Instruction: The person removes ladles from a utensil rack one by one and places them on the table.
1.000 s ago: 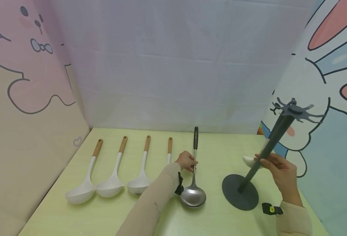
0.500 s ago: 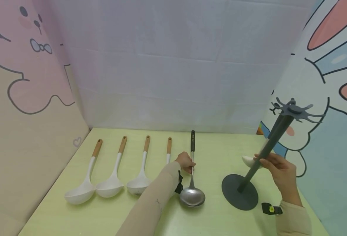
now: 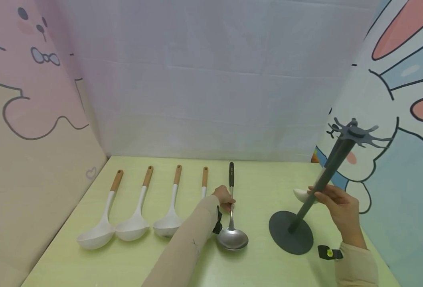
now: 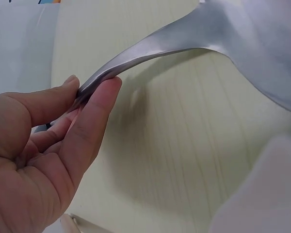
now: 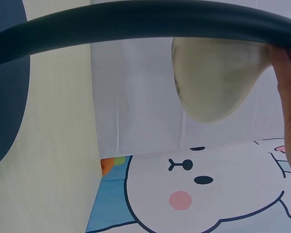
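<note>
My left hand [image 3: 224, 198] pinches the thin shaft of a steel ladle [image 3: 232, 239] between thumb and fingers. Its black grip [image 3: 231, 174] points to the back. Close up in the left wrist view, the ladle's neck [image 4: 155, 48] arches over the table. At the right, my right hand [image 3: 342, 209] grips the slanted pole of a dark grey rack [image 3: 329, 174], thumb in front, fingers behind. Behind that pole, by those fingers, is a white spoon [image 3: 301, 194]; its rounded bowl [image 5: 213, 80] shows below the pole in the right wrist view, and the rack hides much of its handle.
Left of the steel ladle lie several white ladles [image 3: 132, 229] with wooden handles in a row; my left sleeve [image 3: 182, 247] covers part of the nearest. The rack's round base [image 3: 281, 231] rests on the table; its top [image 3: 358, 133] has curved hooks. Printed cloth walls enclose the table.
My left hand and the steel ladle have shifted slightly left, the ladle's black grip also coming nearer. My right hand and the rack have kept their places; the head view has turned a little.
</note>
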A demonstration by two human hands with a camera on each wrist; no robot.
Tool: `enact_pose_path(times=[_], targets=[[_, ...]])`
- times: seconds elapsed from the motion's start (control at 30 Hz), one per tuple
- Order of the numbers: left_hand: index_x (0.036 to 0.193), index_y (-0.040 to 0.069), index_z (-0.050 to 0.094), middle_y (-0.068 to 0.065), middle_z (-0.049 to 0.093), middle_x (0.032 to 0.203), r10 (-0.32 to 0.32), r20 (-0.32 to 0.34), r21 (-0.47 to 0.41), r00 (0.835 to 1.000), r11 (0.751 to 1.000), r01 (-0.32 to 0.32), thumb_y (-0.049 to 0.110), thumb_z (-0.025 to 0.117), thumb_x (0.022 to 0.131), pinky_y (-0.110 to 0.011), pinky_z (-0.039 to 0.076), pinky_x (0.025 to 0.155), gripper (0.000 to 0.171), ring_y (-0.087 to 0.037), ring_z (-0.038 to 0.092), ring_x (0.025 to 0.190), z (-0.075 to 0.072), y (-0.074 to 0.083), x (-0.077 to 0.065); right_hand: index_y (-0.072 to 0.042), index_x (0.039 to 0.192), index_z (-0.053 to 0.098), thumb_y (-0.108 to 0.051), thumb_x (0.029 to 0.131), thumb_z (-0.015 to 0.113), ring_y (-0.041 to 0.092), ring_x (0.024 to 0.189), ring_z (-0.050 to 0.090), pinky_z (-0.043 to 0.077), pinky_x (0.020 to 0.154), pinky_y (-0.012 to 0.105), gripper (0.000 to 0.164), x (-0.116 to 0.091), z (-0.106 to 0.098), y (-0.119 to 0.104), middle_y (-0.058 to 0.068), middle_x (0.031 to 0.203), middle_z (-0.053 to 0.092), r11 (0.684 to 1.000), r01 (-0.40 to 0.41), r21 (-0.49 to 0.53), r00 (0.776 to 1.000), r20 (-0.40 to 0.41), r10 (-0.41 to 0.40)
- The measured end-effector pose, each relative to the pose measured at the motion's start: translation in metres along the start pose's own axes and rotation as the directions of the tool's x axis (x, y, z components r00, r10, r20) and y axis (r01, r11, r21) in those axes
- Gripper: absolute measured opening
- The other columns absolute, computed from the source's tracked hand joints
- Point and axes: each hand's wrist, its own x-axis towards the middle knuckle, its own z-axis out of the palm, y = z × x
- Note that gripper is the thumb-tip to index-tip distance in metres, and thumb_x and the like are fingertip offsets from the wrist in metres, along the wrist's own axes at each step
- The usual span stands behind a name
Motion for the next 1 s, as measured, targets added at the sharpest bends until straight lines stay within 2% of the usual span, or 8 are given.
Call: enact_pose_path(times=[0.13, 0.23, 0.37, 0.57, 1.0], targets=[[0.074, -0.002, 0.06, -0.016, 0.068, 0.063, -0.01, 0.001, 0.031, 1.0, 0.999, 0.009, 0.001, 0.074, 0.089, -0.024, 0.056, 0.051, 0.021, -0.02, 0.069, 0.053, -0.0001, -0.0015, 0.0022, 0.022, 0.106, 0.061, 0.027, 0.086, 0.057, 0.012, 0.087, 0.073, 0.056, 0.077, 0.02, 0.022, 0.0001, -0.0002, 0.0009, 0.001, 0.099, 0.076, 1.0, -0.001, 0.015, 1.0, 0.002, 0.001], [0.074, -0.004, 0.061, -0.017, 0.068, 0.064, -0.024, 0.015, 0.02, 1.0, 1.0, 0.023, 0.0, 0.074, 0.088, -0.024, 0.056, 0.051, 0.019, -0.022, 0.071, 0.056, 0.0004, -0.0015, 0.0032, 0.022, 0.107, 0.061, 0.027, 0.086, 0.057, 0.012, 0.088, 0.073, 0.056, 0.078, 0.02, 0.022, 0.0, -0.0005, 0.0011, 0.003, 0.099, 0.076, 0.999, 0.005, 0.032, 1.0, 0.004, -0.005], [0.075, -0.005, 0.06, -0.018, 0.068, 0.065, -0.052, 0.036, -0.012, 0.998, 0.999, 0.052, -0.002, 0.073, 0.089, -0.023, 0.055, 0.048, 0.019, -0.019, 0.067, 0.049, 0.0013, -0.0007, 0.0036, 0.022, 0.107, 0.061, 0.026, 0.086, 0.058, 0.012, 0.089, 0.073, 0.056, 0.078, 0.02, 0.022, 0.0002, -0.0007, 0.0011, 0.002, 0.099, 0.076, 1.0, -0.005, 0.019, 1.0, 0.001, 0.005], [0.077, -0.004, 0.059, -0.016, 0.067, 0.063, -0.074, 0.055, 0.018, 0.996, 0.997, 0.073, 0.0, 0.071, 0.091, -0.021, 0.052, 0.045, 0.019, -0.012, 0.058, 0.04, 0.0013, 0.0002, 0.0013, 0.022, 0.108, 0.061, 0.026, 0.086, 0.058, 0.011, 0.091, 0.073, 0.056, 0.079, 0.019, 0.022, 0.0013, -0.0008, 0.0008, 0.001, 0.099, 0.076, 1.0, -0.011, 0.005, 1.0, 0.004, 0.011], [0.076, -0.006, 0.06, -0.017, 0.066, 0.062, -0.1, 0.054, 0.027, 0.993, 0.995, 0.099, -0.006, 0.072, 0.088, -0.019, 0.049, 0.042, 0.016, -0.013, 0.056, 0.04, 0.0008, 0.0034, -0.0043, 0.024, 0.107, 0.06, 0.027, 0.086, 0.057, 0.014, 0.085, 0.074, 0.057, 0.078, 0.022, 0.021, -0.0007, 0.0024, -0.0003, 0.005, 0.098, 0.076, 0.999, -0.034, 0.026, 0.999, -0.03, 0.035]])
